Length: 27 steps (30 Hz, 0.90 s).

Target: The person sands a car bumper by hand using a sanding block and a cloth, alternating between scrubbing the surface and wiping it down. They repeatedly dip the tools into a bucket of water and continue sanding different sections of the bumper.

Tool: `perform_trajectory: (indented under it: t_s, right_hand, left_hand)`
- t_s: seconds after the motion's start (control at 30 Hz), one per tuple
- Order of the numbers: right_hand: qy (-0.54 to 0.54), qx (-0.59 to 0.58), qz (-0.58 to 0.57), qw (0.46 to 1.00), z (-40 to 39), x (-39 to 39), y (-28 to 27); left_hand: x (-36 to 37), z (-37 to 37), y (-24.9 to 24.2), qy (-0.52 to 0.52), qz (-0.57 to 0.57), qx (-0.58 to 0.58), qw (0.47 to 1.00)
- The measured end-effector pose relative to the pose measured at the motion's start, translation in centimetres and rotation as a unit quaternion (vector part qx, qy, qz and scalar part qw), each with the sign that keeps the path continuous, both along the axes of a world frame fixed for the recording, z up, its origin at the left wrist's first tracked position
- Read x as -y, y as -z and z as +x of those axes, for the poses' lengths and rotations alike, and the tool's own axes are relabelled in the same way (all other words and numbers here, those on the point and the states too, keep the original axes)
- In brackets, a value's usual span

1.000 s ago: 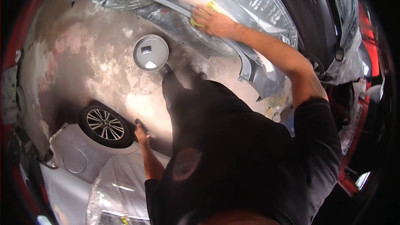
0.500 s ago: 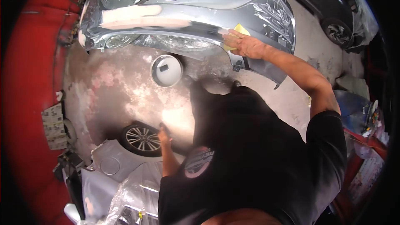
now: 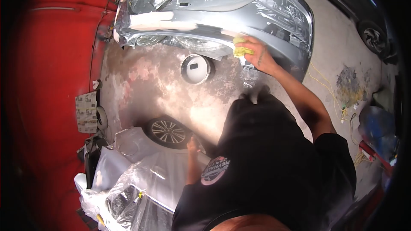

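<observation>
My right hand (image 3: 259, 54) grips a crumpled yellow cloth (image 3: 243, 48) against the lower edge of a grey car bumper (image 3: 214, 19). Pale filler-like patches (image 3: 156, 20) run along the bumper's left and middle, and clear plastic film covers parts of it. My left hand (image 3: 193, 144) hangs low, its fingers curled, above the floor and beside a spoked car wheel (image 3: 168, 132). Whatever it may hold is too small and blurred to make out.
A round white bucket (image 3: 196, 69) with a dark piece inside stands on the stained floor. A red vehicle (image 3: 51, 81) is at the left, a dark car (image 3: 372, 36) at the upper right. A plastic-draped grey panel (image 3: 150, 175) lies lower left. Thin yellow cord (image 3: 327, 85) trails at the right.
My right hand has drawn the cloth slightly down to the bumper's lower edge, and the cloth is now more bunched. The whole view has shifted, showing more of the red vehicle.
</observation>
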State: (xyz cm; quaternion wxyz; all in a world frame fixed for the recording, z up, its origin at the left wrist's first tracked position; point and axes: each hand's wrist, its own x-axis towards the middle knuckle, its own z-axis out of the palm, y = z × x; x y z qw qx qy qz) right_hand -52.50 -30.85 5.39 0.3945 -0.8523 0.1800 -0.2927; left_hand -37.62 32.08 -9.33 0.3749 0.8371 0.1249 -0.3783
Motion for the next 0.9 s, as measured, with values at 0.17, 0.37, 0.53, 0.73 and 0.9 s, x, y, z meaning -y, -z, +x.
perform_trajectory:
  t_s: [0.17, 0.37, 0.53, 0.73, 0.9]
  right_hand:
    - [-0.076, 0.045, 0.256, 0.963, -2.4, -4.1, 0.0]
    - [-0.103, -0.024, 0.181, 0.978, -3.3, -5.2, -0.3]
    - [-0.111, -0.038, 0.279, 0.953, -3.4, -3.4, -2.0]
    - [-0.195, 0.011, 0.4, 0.896, -3.1, 1.5, -0.3]
    - [-0.27, -0.037, 0.393, 0.878, -7.6, 6.7, 0.8]
  left_hand:
    - [0.2, 1.2, 3.1, 0.047, 0.025, -0.043, 0.998]
    - [3.2, -2.2, 6.2, -0.082, 0.0, -0.019, 0.996]
    - [-0.2, -8.6, 9.4, 0.102, 0.049, -0.041, 0.993]
    - [-2.2, -22.6, 11.5, 0.162, 0.087, 0.103, 0.978]
    - [8.5, -38.6, 4.0, -0.182, -0.046, -0.043, 0.981]
